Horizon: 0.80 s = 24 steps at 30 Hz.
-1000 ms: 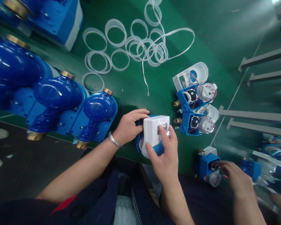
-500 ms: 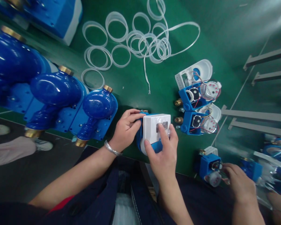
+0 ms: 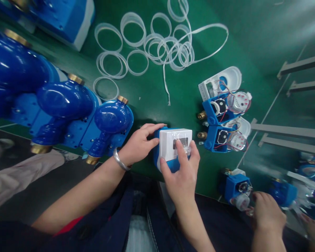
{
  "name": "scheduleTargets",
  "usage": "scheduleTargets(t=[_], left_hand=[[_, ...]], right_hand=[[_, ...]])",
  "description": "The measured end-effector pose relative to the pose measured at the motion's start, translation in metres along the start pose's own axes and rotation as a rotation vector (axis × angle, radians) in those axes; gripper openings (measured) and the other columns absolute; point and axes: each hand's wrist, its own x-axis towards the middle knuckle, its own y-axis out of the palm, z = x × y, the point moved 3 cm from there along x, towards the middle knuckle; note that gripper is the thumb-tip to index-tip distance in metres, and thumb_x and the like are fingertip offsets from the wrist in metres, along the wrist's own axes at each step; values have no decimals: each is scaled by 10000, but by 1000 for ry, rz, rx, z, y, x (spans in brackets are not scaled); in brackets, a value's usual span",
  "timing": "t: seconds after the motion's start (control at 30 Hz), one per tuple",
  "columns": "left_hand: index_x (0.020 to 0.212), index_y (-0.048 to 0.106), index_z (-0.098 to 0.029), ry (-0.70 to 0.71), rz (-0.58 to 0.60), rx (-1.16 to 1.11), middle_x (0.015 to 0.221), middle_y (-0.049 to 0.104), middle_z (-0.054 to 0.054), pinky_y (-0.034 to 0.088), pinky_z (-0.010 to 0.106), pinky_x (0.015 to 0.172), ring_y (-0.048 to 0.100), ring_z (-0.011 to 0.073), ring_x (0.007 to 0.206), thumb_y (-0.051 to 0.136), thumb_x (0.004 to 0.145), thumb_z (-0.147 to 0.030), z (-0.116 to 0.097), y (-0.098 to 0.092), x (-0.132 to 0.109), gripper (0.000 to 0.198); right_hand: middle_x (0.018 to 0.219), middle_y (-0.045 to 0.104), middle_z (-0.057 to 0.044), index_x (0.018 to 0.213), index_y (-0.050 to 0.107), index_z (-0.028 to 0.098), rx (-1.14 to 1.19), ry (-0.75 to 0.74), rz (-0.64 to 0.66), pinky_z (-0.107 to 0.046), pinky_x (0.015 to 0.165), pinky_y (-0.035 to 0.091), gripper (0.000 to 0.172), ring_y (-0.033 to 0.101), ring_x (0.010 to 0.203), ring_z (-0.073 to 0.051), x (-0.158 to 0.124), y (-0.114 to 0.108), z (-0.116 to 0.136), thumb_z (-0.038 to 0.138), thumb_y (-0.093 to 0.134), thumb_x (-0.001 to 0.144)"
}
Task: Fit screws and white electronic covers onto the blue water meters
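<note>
A water meter with a white cover and blue body lies on the green table near its front edge, directly before me. Its cover has a small dark display window. My left hand, a silver bangle on the wrist, grips the meter's left side with thumb and fingers. From the right, my right hand holds the white cover, thumb on its lower left edge and index finger at the window. Part of the blue body is hidden under the cover and my hands.
Several finished-looking blue meters stand at left. Clear plastic rings lie at the back. Two opened meters with wires sit at right. A co-worker's hand is beside another opened meter. Grey metal bars run along the far right.
My left fingers have straightened a little along the meter's side. Both hands stay on the meter. The co-worker's hand has moved slightly away from the opened meter's body.
</note>
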Motion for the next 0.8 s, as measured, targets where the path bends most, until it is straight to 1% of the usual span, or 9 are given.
scheduleTargets(t=[0.13,0.27,0.33,0.47,0.57,0.63,0.67,0.73,0.8], left_hand=[[1187,485,-217,-81,23,-55,1132,569,70,494,363,819,571,204,952,594,709,-234,-1,9,-3,491],[1143,499,-191,-86,-148,0,1124,578,89,493,373,811,564,236,976,685,623,-291,-4,22,-6,561],[1124,510,-183,-79,-211,-16,1134,575,92,491,362,821,564,230,987,673,632,-265,-3,26,-7,525],[1114,521,-181,-43,-239,-51,1111,593,79,484,350,836,569,223,982,670,627,-251,2,28,-7,514],[1147,512,-175,-41,-217,-75,1104,600,76,466,358,855,570,224,970,666,627,-279,4,26,-6,552],[1182,496,-161,-71,-196,-71,1107,599,81,445,363,875,565,227,970,670,617,-299,4,23,-2,606],[1192,493,-150,-90,-191,-71,1108,599,86,433,361,886,561,228,974,675,608,-304,3,22,0,630],[1170,514,-124,-130,-183,-111,1084,611,90,423,347,883,559,223,958,679,589,-292,0,19,5,627],[1077,572,-104,-177,-132,-214,996,641,81,440,329,826,576,203,873,658,589,-266,-4,18,8,521]], right_hand=[[1326,282,-173,1217,470,194,-52,-27,-26,-531,938,353,512,319,1218,-347,0,3,0,328,573,734],[1343,265,-174,1243,435,218,-82,-26,-39,-546,908,359,530,314,1218,-356,-3,8,1,339,568,744],[1379,211,-187,1280,388,212,-110,-24,-26,-568,902,345,570,286,1227,-377,-6,13,1,355,556,754],[1438,60,-203,1356,243,184,-171,-50,17,-616,921,292,721,187,1262,-415,-17,19,-3,367,573,741],[1453,20,-185,1357,235,167,-122,-150,120,-577,963,294,717,102,1308,-383,-29,11,-14,250,582,735],[1448,120,-170,1299,358,176,-62,-259,180,-536,982,308,593,159,1311,-342,-33,-2,-22,195,566,744],[1419,232,-165,1245,433,183,-28,-315,179,-528,990,301,511,243,1290,-322,-32,-11,-25,191,560,751],[1245,504,-134,1103,555,196,60,-381,105,-524,1010,269,336,465,1152,-271,-23,-29,-30,205,550,767],[994,657,-73,979,613,202,173,-337,-10,-500,1013,271,209,598,944,-211,-5,-45,-32,221,519,792]])
